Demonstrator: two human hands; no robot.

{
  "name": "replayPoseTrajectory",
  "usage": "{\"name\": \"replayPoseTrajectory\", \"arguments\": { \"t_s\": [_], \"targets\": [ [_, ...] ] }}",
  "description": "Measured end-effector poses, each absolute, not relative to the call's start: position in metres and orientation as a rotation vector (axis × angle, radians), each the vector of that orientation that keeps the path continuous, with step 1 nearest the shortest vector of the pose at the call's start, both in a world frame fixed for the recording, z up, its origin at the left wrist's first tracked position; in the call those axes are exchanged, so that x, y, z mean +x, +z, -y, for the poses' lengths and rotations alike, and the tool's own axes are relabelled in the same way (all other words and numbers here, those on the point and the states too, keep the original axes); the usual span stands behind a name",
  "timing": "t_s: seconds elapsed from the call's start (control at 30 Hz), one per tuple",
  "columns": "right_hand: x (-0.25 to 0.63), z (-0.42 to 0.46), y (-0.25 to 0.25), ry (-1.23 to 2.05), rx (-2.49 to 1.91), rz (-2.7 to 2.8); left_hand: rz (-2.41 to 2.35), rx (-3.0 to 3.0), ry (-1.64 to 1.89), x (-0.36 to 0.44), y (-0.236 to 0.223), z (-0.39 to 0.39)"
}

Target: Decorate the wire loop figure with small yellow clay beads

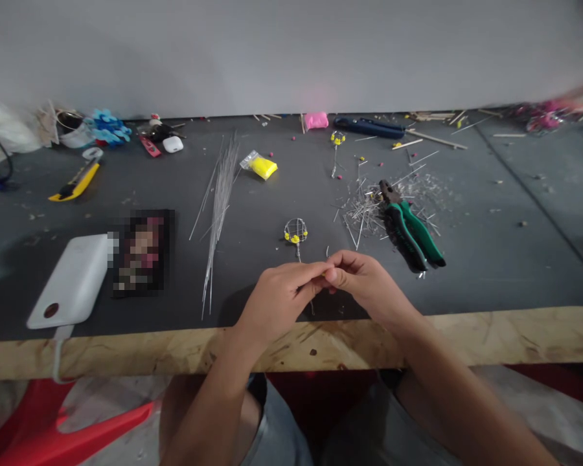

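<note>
Yellow speck, probably soft and light, pinched where the fingertips of my left hand and right hand meet, nearly closed; what else they hide I cannot tell. Just beyond them: wire hoop, likely light, bendable; I would grip its twisted stem.
</note>
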State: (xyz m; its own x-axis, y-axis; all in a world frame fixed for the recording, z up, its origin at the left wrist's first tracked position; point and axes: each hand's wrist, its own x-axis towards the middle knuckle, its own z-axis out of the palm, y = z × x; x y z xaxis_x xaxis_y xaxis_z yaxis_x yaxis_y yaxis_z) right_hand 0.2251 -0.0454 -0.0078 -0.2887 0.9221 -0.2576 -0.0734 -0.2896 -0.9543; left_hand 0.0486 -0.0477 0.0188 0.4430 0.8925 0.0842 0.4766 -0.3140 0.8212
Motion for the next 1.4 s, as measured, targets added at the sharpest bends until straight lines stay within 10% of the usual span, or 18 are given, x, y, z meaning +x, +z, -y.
{"name": "replayPoseTrajectory", "arguments": {
  "t_s": [1.4],
  "targets": [
    [0.225,0.041,-0.005,1.572,-1.157,1.054,-1.413,1.430,0.837,0.017,0.006,0.018]
  ]
}}
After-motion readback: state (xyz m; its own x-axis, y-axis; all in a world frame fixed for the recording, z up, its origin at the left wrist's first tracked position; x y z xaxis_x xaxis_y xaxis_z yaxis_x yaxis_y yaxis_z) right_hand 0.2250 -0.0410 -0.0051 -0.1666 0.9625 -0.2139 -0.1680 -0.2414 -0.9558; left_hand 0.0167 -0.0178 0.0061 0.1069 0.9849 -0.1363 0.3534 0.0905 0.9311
